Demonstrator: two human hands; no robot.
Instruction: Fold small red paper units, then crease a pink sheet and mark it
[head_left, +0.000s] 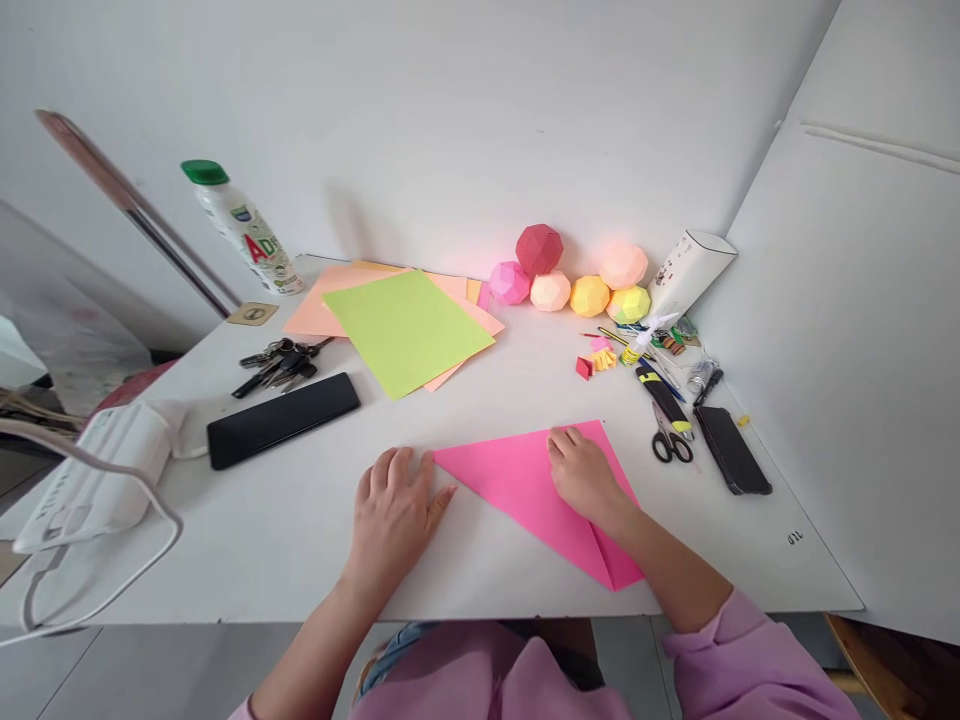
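A folded sheet of pink paper lies on the white table, with a point at its left end and a crease running down through its right part. My left hand rests palm down with fingers spread, its fingertips at or just beside that left point. My right hand is on the paper near its upper edge, with fingers curled together and pressed down on it. Its wrist and forearm hide part of the paper's right side.
Green paper and peach sheets lie behind. Faceted paper balls stand by the wall. On the right are scissors, a cutter, a glue bottle and a dark phone; left, another phone, keys and a power strip.
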